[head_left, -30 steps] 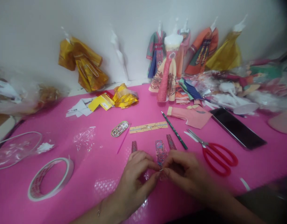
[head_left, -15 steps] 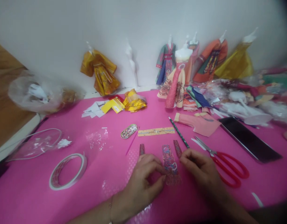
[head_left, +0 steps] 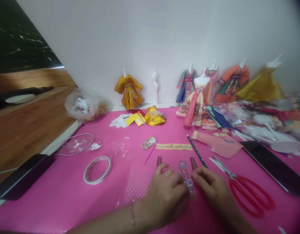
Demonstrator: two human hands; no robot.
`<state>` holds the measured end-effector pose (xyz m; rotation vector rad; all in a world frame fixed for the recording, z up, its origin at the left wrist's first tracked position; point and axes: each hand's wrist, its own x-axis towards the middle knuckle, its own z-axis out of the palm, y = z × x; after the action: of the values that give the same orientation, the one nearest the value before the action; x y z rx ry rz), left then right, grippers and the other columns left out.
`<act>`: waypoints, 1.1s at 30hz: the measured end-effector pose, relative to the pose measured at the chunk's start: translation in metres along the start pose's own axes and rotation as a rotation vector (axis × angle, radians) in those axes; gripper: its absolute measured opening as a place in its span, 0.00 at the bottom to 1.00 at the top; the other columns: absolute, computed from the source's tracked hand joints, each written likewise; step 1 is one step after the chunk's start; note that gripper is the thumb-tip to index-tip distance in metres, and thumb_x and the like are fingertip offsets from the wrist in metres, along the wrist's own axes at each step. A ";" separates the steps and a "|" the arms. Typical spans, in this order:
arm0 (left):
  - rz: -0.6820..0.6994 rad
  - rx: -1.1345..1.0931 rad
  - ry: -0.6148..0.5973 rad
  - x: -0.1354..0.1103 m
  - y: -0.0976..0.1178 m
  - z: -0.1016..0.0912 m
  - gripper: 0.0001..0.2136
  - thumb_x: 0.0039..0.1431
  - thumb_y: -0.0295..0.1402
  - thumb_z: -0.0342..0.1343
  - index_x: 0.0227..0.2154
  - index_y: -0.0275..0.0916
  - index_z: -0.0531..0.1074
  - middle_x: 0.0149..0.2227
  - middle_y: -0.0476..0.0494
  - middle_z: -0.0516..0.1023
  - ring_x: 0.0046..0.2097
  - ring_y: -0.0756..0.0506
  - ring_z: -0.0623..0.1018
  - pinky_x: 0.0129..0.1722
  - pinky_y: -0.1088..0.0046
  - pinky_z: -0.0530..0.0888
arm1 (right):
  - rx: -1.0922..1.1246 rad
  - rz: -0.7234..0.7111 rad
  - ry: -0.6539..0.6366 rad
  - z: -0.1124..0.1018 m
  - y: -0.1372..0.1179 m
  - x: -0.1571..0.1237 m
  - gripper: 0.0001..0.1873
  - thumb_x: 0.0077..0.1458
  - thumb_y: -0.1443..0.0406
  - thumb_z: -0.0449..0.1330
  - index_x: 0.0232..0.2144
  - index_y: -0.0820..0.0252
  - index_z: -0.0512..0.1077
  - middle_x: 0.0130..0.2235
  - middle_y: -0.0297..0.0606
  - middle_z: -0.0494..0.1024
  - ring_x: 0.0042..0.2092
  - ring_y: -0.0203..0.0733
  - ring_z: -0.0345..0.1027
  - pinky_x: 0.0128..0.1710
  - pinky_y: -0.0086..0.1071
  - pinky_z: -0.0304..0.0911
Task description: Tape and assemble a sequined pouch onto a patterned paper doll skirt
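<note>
My left hand (head_left: 166,191) is bent over the pink mat, its fingers curled together against the left edge of a flowered blue-and-red fabric strip (head_left: 184,170). What those fingertips grip is hidden. My right hand (head_left: 211,185) is closed in a pinch at the lower end of a narrow dark red strip (head_left: 193,163); whether it holds that strip or something small I cannot make out. A second dark red strip (head_left: 159,161) lies just beyond my left fingers. Clear dotted film (head_left: 137,182) rests left of that hand.
Red-handled scissors (head_left: 250,193), a dark pencil (head_left: 197,151) and a phone (head_left: 274,167) lie to the right. Tape (head_left: 97,170) is on the left. A beige strip (head_left: 174,147) and a sequin-covered oval (head_left: 148,143) lie ahead. Small dressed mannequins (head_left: 129,92) line the wall.
The view has tilted up and turned left, so more wall and wood show. My left hand has rolled over, hiding its thumb and fingertips; my right hand keeps its pinch.
</note>
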<state>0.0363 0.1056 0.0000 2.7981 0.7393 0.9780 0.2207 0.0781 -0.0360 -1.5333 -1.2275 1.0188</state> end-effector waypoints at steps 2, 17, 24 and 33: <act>-0.012 0.060 0.007 0.000 0.004 -0.002 0.07 0.59 0.25 0.51 0.26 0.39 0.70 0.28 0.49 0.73 0.30 0.48 0.70 0.47 0.58 0.69 | 0.002 -0.004 0.000 0.000 0.003 0.000 0.16 0.54 0.53 0.57 0.23 0.57 0.66 0.24 0.30 0.65 0.28 0.38 0.60 0.26 0.28 0.58; -0.413 0.840 -0.288 -0.028 -0.159 -0.167 0.13 0.61 0.29 0.47 0.25 0.37 0.74 0.29 0.41 0.75 0.33 0.42 0.73 0.41 0.60 0.66 | -0.020 -0.022 0.009 0.003 0.012 -0.001 0.17 0.56 0.51 0.56 0.24 0.56 0.66 0.23 0.30 0.64 0.27 0.38 0.59 0.24 0.29 0.53; -0.491 0.913 -0.363 -0.044 -0.168 -0.183 0.16 0.62 0.29 0.44 0.21 0.38 0.71 0.25 0.46 0.72 0.31 0.45 0.68 0.37 0.65 0.62 | 0.022 -0.067 0.040 0.000 0.006 0.000 0.15 0.56 0.55 0.58 0.23 0.57 0.67 0.23 0.30 0.64 0.26 0.37 0.59 0.24 0.29 0.55; -0.481 0.890 -0.360 -0.049 -0.175 -0.188 0.15 0.59 0.30 0.41 0.25 0.41 0.72 0.29 0.43 0.71 0.33 0.41 0.69 0.36 0.62 0.61 | 0.096 -0.174 0.149 0.000 -0.004 -0.001 0.13 0.56 0.59 0.59 0.22 0.58 0.67 0.22 0.29 0.65 0.25 0.35 0.59 0.24 0.28 0.56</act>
<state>-0.1833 0.2225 0.0805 2.9942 2.0310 0.0205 0.2194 0.0777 -0.0322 -1.3768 -1.1683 0.8227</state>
